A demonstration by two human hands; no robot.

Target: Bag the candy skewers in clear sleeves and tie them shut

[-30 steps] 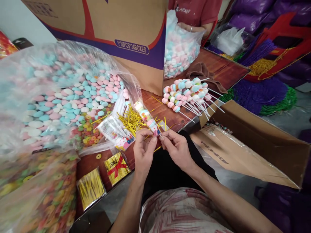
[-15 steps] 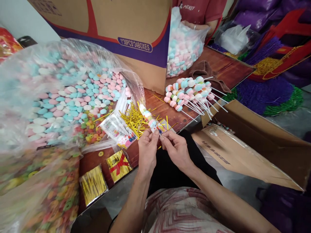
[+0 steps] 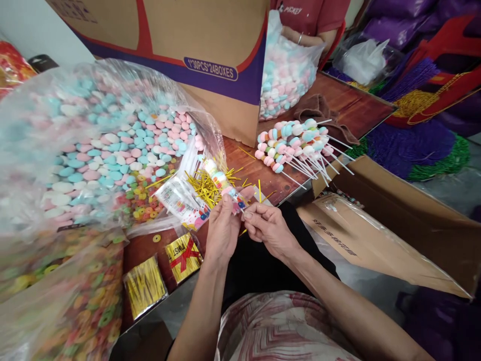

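Note:
My left hand (image 3: 222, 231) grips the lower end of a candy skewer (image 3: 221, 181) wrapped in a clear bag, pointing up and away to the left. My right hand (image 3: 267, 228) pinches a gold twist tie (image 3: 245, 230) at the bag's neck, right beside the left fingers. Just beyond my hands lies a loose heap of gold twist ties (image 3: 206, 186) on the wooden table (image 3: 259, 170). Printed clear bags (image 3: 182, 200) lie to the left of the heap.
A big clear sack of pastel candies (image 3: 93, 145) fills the left. Ring candies (image 3: 90, 311) sit lower left. Two packs of gold ties (image 3: 145, 287) lie near the table edge. Finished skewers (image 3: 293, 143) lie right, cardboard boxes (image 3: 394, 225) beside. A person in red (image 3: 311, 15) sits behind.
My hands have risen a little and the wrapped skewer has tilted slightly; my right fingers have kept working the tie at its neck. The view shifted slightly.

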